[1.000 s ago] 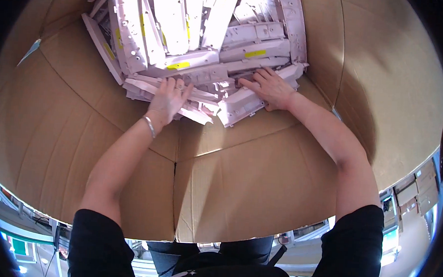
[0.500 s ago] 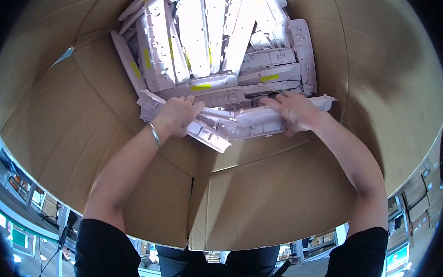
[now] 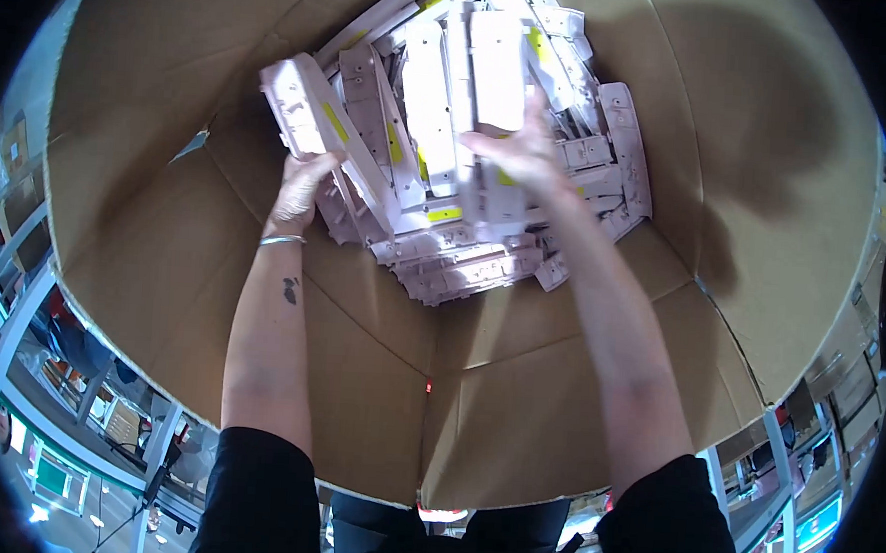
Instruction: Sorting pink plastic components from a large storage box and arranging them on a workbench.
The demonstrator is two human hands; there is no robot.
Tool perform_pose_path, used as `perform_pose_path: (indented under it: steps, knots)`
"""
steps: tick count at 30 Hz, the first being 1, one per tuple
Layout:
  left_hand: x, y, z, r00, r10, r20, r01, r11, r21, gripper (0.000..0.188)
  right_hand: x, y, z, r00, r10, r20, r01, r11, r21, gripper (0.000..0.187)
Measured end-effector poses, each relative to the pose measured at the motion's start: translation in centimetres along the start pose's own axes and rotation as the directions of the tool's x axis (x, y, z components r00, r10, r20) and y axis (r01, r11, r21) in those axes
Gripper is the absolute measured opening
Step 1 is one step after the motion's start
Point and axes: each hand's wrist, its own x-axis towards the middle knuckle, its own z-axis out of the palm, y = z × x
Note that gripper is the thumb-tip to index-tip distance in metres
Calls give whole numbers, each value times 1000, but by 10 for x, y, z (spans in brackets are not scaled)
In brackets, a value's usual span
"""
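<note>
Long white plastic strips, moulded with holes and clips, lie heaped at the bottom of a deep cardboard box. On the left side of the heap, my left hand is closed on the lower end of a white plastic strip, which tilts up toward the box wall. My right hand grips another white plastic strip near the middle of the heap; this one stands upright in view and is smeared by motion. Its thumb shows on the near face, and the other fingers are partly hidden.
Brown cardboard walls surround the heap on all sides, with a small torn spot at the left. Several strips bear yellow labels. More white strips lie crosswise at the near side. Metal framing stands outside the box.
Both hands have moved from the near edge of the heap farther into it. My right hand has shifted left and now holds a raised strip; my left hand has taken hold of a strip at the left.
</note>
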Motion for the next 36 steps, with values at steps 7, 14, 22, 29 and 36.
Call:
perform_pose_path:
  steps: [7,14,22,29,36]
  knots:
    - [34,-26,-18,994,-70,82,72,997,-20,30,27,55,75,926,19,-378,-267,739,-618,104]
    - [45,-40,-29,992,-46,118,59,992,-111,41,25,54,101,947,-99,-306,-135,742,-657,107]
    - [57,-29,-20,977,-135,165,162,973,-163,34,42,33,113,937,150,-314,-336,624,-705,115]
    - [58,-53,-33,982,-126,142,148,976,-160,33,46,38,117,954,211,-212,-299,614,-730,120]
    - [60,-39,-22,931,-157,331,284,881,-380,55,66,38,81,933,355,64,-303,867,-395,114]
